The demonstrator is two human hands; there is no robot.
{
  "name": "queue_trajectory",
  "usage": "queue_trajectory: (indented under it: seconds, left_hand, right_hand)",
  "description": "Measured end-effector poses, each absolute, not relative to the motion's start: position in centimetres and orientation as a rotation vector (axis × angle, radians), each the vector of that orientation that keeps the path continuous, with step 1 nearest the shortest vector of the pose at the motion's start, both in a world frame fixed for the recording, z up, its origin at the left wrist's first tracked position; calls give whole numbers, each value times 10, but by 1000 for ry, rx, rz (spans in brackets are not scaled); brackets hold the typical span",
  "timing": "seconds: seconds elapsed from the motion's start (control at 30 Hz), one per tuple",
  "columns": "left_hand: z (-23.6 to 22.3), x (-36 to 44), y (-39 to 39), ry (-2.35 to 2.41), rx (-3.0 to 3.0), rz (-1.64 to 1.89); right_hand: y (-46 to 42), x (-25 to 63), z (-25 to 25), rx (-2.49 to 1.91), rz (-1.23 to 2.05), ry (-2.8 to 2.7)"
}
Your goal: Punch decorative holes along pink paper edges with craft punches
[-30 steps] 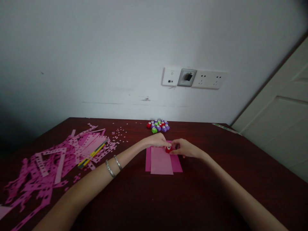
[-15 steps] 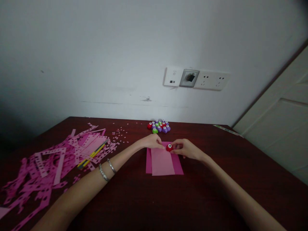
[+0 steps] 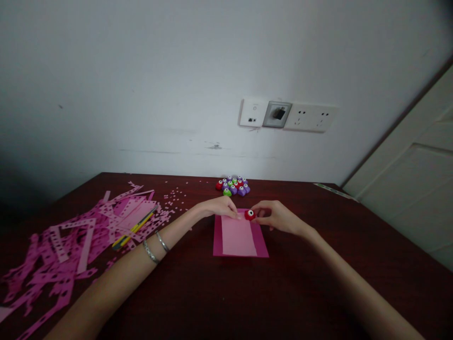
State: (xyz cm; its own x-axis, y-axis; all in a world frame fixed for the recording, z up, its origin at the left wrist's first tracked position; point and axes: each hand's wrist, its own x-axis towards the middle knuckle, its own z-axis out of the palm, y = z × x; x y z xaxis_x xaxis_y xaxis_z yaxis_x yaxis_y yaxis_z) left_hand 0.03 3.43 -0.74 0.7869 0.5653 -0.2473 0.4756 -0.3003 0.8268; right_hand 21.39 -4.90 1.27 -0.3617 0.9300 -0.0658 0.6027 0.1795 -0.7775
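In the head view, my right hand [image 3: 278, 217] grips a small red craft paper punch [image 3: 249, 215] between thumb and fingers. The punch sits at the far right corner of a light pink paper sheet [image 3: 238, 238]. That sheet lies over a larger dark pink sheet [image 3: 262, 247]. My left hand [image 3: 222, 207] has its fingers closed at the far edge of the light pink sheet, just left of the punch. Where its fingertips meet the paper is too small to make out clearly. Two silver bracelets [image 3: 155, 248] circle my left wrist area.
Several purple, green and red punches [image 3: 233, 185] cluster near the wall. Punched pink paper scraps [image 3: 76, 241] heap on the left, with a yellow utility knife [image 3: 134, 229] on them and tiny cut-outs [image 3: 175, 198] beside. A patterned strip [image 3: 336, 190] lies at the back right.
The light pink sheet has shifted slightly away from me and now lies straighter on the dark pink one. The punch has tilted a little in my right hand.
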Motion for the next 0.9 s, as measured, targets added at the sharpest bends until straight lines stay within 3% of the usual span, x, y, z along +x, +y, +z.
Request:
queue_trajectory:
  seconds: [0.6,0.9]
  left_hand:
    - [-6,-2,39,760,1981,123]
    - [-7,2,34,785,2197,174]
  right_hand:
    - [-45,229,14,-1476,1066,-1988]
    - [-37,260,9,-1634,890,-1998]
